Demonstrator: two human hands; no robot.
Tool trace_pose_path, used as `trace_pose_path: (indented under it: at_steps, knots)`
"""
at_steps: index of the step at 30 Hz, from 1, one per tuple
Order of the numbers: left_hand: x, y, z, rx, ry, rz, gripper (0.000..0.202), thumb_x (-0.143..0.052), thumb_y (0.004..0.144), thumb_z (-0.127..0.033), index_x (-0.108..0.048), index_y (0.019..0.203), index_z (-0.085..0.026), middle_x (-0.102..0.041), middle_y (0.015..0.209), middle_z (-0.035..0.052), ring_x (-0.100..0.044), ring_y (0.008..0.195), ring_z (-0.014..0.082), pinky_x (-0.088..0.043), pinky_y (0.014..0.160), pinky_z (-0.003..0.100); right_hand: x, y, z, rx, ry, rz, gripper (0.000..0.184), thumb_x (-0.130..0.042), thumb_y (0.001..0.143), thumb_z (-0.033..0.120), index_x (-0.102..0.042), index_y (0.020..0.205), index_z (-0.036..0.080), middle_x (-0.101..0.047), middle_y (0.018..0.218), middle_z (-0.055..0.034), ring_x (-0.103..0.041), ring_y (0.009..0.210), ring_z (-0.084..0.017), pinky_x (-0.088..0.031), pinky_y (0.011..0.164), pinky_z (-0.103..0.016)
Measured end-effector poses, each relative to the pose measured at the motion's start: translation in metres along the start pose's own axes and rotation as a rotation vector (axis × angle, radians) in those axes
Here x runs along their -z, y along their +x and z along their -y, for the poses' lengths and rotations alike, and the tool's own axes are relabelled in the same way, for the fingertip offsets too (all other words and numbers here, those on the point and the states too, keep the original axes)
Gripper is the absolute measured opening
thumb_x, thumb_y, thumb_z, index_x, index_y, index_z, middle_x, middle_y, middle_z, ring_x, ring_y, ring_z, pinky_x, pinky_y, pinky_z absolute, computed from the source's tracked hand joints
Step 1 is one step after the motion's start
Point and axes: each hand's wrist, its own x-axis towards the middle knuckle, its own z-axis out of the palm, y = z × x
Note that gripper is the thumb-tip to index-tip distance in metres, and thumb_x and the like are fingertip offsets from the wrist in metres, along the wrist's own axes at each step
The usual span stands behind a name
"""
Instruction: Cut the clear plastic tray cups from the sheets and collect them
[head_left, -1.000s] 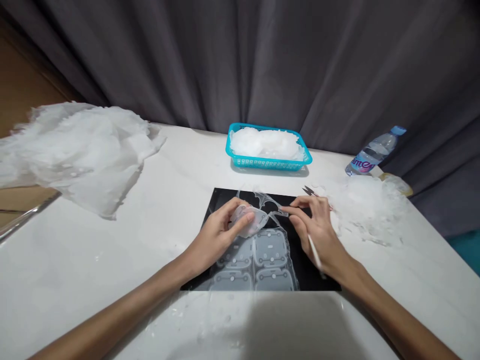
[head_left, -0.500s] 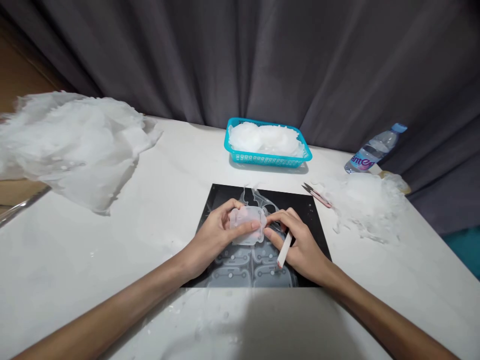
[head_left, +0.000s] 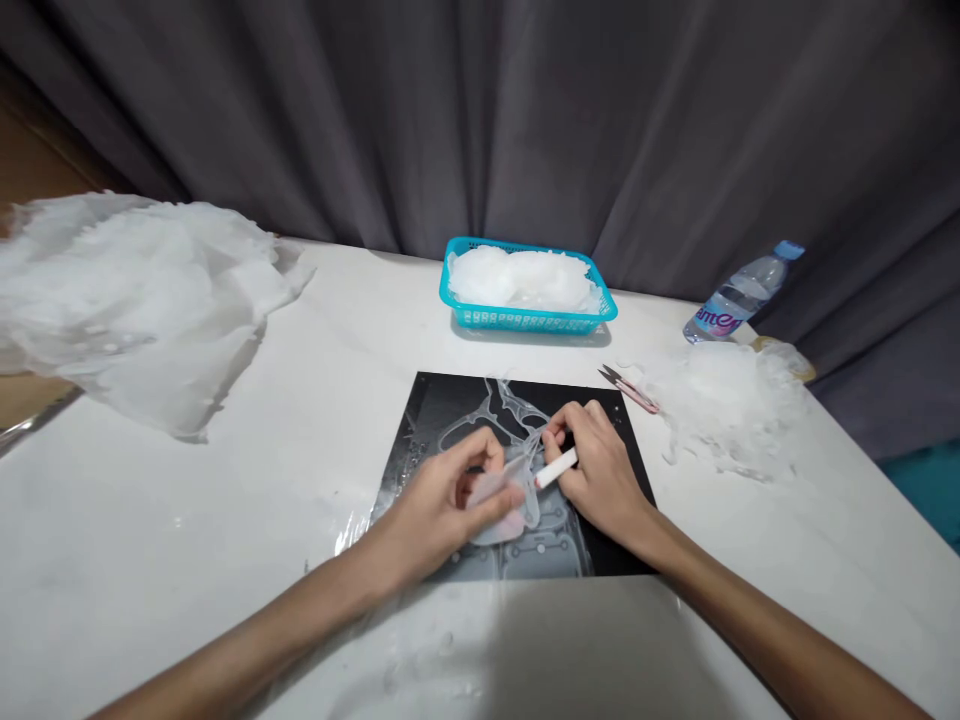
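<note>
My left hand (head_left: 457,490) is closed on a translucent, rounded silicone piece (head_left: 491,495), its thumb pressed over the near face. The piece is tilted on edge above a black mat (head_left: 619,480). Just right of it, the fingertips of my right hand (head_left: 596,460) pinch a thin clear strip of silicone edging (head_left: 534,440) by the piece. A white stick-like tool (head_left: 556,468) with a reddish tip is also tucked in that hand. Beneath both hands lies a clear molded sheet (head_left: 551,515) with rounded panels, partly covered by the hands.
Behind the mat stands a turquoise basket (head_left: 525,320) of white translucent pieces. Pink-handled snips (head_left: 630,388) lie beside a heap of clear scraps (head_left: 727,410). A water bottle (head_left: 742,292) is at the back right, and a large white plastic bag (head_left: 150,300) at the left.
My left hand has lowered slightly and tilted the silicone piece on edge. The right hand has moved up, now pulling a thin strip away from it, and its white tool has swung nearer level.
</note>
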Motion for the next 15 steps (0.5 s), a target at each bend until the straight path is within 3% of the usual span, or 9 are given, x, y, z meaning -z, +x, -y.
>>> trace_pose_path:
  at_steps: [3,6,10,13,15]
  knots:
    - [0.007,-0.002,0.001,0.044,0.007,0.121,0.035,-0.07,0.092,-0.045,-0.045,0.085,-0.022,-0.041,0.074,-0.007,-0.041,0.063,0.0113,-0.032,0.056,0.022,-0.005,0.004,-0.005,-0.067,-0.076,-0.045,0.017,-0.054,0.094,0.012,-0.048,0.083,0.023,-0.058,0.083,-0.0027,-0.051,0.083,-0.023,-0.041,0.074,-0.038]
    - [0.02,0.0,-0.001,0.089,-0.052,0.186,0.035,-0.073,0.09,-0.047,-0.048,0.095,-0.023,-0.053,0.081,-0.0046,-0.052,0.069,0.0135,-0.039,0.059,0.022,-0.004,0.005,-0.005,-0.03,0.001,-0.018,0.015,-0.053,0.097,0.013,-0.05,0.085,0.023,-0.059,0.084,-0.0028,-0.053,0.085,-0.022,-0.043,0.075,-0.037]
    - [0.026,0.002,-0.006,0.081,0.116,0.116,0.038,-0.07,0.092,-0.05,-0.058,0.116,-0.024,-0.053,0.073,-0.0049,-0.048,0.062,0.0136,-0.034,0.055,0.022,0.005,0.003,-0.001,0.065,0.154,0.059,0.006,-0.06,0.097,0.018,-0.058,0.1,0.022,-0.063,0.099,-0.0049,-0.055,0.096,-0.023,-0.048,0.085,-0.038]
    - [0.02,0.002,-0.009,0.039,0.23,0.064,0.034,-0.062,0.097,-0.054,-0.066,0.111,-0.024,-0.051,0.068,-0.005,-0.04,0.055,0.0125,-0.028,0.051,0.023,0.01,0.001,0.0,0.102,0.226,0.091,0.027,-0.059,0.101,0.021,-0.059,0.127,0.024,-0.062,0.125,-0.0084,-0.053,0.115,-0.025,-0.047,0.099,-0.044]
    - [0.016,0.002,-0.008,0.001,0.241,0.048,0.032,-0.058,0.1,-0.053,-0.068,0.103,-0.023,-0.057,0.074,-0.003,-0.046,0.058,0.0126,-0.032,0.054,0.023,0.012,0.001,0.001,0.137,0.282,0.166,0.033,-0.054,0.105,0.023,-0.057,0.137,0.028,-0.062,0.134,-0.0068,-0.051,0.119,-0.024,-0.046,0.104,-0.045]
